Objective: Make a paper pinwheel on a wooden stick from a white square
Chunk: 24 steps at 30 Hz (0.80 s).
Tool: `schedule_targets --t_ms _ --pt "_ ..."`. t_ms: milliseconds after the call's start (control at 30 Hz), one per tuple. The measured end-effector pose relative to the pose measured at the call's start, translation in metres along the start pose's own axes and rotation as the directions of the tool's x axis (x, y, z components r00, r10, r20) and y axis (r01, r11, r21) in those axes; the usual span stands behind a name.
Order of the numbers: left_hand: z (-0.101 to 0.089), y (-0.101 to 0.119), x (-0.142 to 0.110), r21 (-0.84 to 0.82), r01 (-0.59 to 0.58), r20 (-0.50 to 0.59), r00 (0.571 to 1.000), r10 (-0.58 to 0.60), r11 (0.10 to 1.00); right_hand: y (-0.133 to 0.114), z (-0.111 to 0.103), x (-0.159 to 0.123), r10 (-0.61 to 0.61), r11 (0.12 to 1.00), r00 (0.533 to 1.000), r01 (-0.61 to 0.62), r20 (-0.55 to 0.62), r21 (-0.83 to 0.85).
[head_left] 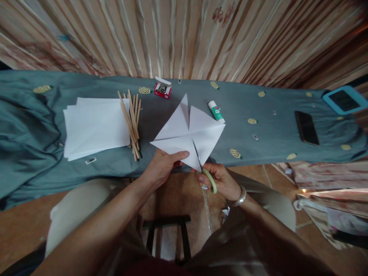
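**White sheet with cuts from the far and left corners, scissors at the near corner**

The white sheet (207,134) is between my two hands, over the near part of the cloth-covered counter (276,130). My left hand (161,166) pinches its near left edge, with the thumb on top and the other fingers below. My right hand (221,178) is closed around the handles of the scissors (213,184); one blade lies over the near corner and points to the middle. How wide the blades are open, I cannot tell.

About the progress: the far corner has an open slit, and a line which looks like a cut comes in from the left corner. At the near corner, the cut seems to be in progress. On the right corner I see no slit. So, in my judgement, the cutting is more than half done, and the right corner is left whole.

The glue stick (216,111) lies just beside the right part of the sheet, with its cap on. The red box (162,90) is open on the far side. To the left, the wooden sticks (132,119) lie over the right edge of the paper stack (94,130).
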<state>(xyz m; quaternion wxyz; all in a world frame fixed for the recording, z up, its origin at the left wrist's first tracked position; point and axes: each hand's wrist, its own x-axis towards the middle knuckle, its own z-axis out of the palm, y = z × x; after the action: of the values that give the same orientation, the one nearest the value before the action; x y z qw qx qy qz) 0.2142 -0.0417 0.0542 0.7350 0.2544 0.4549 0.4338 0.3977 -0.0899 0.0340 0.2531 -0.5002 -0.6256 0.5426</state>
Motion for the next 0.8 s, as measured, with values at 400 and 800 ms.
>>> schedule_targets --t_ms 400,800 --pt "-0.0015 -0.0044 0.0007 0.021 0.009 0.015 1.000 -0.010 1.000 -0.0005 0.0012 0.0019 -0.019 1.000 0.999 0.019 -0.041 0.012" --pt "-0.0013 -0.0054 0.0020 -0.014 0.000 -0.005 1.000 0.000 1.000 0.0056 0.0025 0.0021 0.004 0.999 0.999 -0.003 -0.037 0.034"
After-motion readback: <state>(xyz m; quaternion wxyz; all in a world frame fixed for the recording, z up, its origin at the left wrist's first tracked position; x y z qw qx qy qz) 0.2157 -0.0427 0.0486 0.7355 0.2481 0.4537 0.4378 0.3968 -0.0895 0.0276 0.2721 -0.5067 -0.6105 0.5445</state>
